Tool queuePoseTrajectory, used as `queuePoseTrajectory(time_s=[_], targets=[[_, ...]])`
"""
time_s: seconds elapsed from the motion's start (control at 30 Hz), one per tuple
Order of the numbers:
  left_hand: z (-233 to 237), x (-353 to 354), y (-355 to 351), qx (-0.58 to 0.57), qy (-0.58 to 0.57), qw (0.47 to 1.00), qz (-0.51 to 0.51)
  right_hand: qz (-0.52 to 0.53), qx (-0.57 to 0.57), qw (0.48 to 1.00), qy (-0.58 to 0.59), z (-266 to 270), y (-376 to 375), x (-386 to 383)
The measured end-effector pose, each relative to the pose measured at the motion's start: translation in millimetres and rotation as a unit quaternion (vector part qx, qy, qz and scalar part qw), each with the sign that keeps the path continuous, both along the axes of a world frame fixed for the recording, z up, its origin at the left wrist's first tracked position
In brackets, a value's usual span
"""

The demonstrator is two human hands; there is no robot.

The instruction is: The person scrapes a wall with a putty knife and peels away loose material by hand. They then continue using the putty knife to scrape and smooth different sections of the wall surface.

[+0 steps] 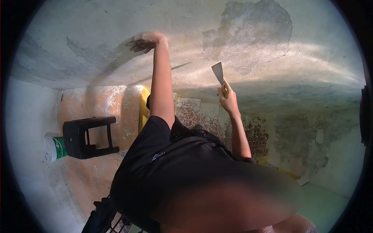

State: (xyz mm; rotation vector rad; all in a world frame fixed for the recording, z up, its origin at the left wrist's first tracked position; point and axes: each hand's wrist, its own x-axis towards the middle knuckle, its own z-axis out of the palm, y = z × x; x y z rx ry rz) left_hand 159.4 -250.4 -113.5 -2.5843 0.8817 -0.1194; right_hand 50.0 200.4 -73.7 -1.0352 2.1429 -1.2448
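Note:
My left hand (145, 42) is raised on an outstretched arm against the plastered wall (182, 42), fingers stretched out and dusted with pale powder. To the right, my right hand (228, 98) is closed around the handle of a putty knife (218, 72). Its flat, flared metal blade points up, close to the wall's surface. Just above and right of the blade spreads a grey patch (258, 33) with ragged edges, where the top coat is gone.
At the left, a black plastic stool (90, 136) stands on the worn, stained floor (90, 173), beside a white and green bucket (55, 148). A yellow object (144, 106) shows behind my left arm. Dark blotches (297, 138) mark the wall at right.

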Motion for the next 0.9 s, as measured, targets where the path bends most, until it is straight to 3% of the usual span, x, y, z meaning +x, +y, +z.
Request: queuePoseTrajectory(time_s=[0.03,0.07,0.1,0.13,0.17,0.2,0.23,0.3,0.43,0.47,0.57,0.63,0.67,0.73,0.8,0.87,0.9], targets=[[49.2,7.2,20.4,-0.022,0.067,0.997,-0.009,0.030,-0.078,0.996,-0.015,-17.1,11.3,-10.4],[97.4,16.9,43.4,-0.043,0.133,0.990,-0.016,0.031,-0.076,0.997,-0.013,-14.0,15.8,-16.3],[89.3,23.0,37.0,-0.042,0.134,0.990,-0.015,0.058,-0.044,0.997,-0.023,-11.7,18.5,-22.4],[78.7,33.1,26.8,0.183,-0.101,0.972,-0.109,0.085,-0.011,0.996,-0.033,-5.8,20.6,-25.0],[59.1,35.8,11.8,0.387,-0.324,0.842,-0.192,0.057,0.018,0.998,-0.019,6.9,20.2,-22.1],[26.0,27.4,-13.4,0.389,-0.323,0.841,-0.192,0.058,0.020,0.998,-0.018,1.4,22.5,-25.0],[5.9,17.6,-30.3,0.122,-0.289,0.950,0.005,0.027,-0.004,1.000,-0.002,-7.9,23.5,-28.7],[11.4,19.4,-30.2,0.114,-0.280,0.953,0.008,-0.028,-0.017,0.998,0.059,-7.0,24.0,-29.4],[44.4,25.5,-1.3,0.085,-0.242,0.966,0.019,-0.022,0.005,0.987,0.157,11.5,-7.6,-23.3],[83.8,30.5,28.2,0.380,-0.234,0.885,-0.133,-0.019,0.007,0.988,0.156,15.9,-35.5,-16.8],[96.4,31.7,45.6,0.406,-0.286,0.852,-0.164,0.069,0.014,0.987,0.143,11.7,-85.8,2.8],[110.9,32.4,43.6,0.398,-0.266,0.863,-0.161,0.066,-0.100,0.974,0.194,6.1,-94.8,14.6],[104.3,31.9,38.2,0.398,-0.240,0.870,-0.163,0.067,-0.098,0.974,0.194,20.0,-82.8,16.4],[76.0,30.8,23.6,0.375,-0.242,0.882,-0.154,-0.025,0.050,0.998,0.040,61.5,-41.4,6.8],[60.9,33.7,14.1,0.350,-0.243,0.893,-0.142,-0.087,-0.053,0.990,0.099,19.8,-19.1,-24.4],[57.1,36.8,11.0,0.335,-0.292,0.883,-0.152,-0.091,-0.030,0.988,0.125,28.5,-41.7,-25.3],[36.3,33.6,-0.8,0.337,-0.294,0.881,-0.156,-0.012,0.002,0.994,0.106,35.4,-66.3,-16.4]])
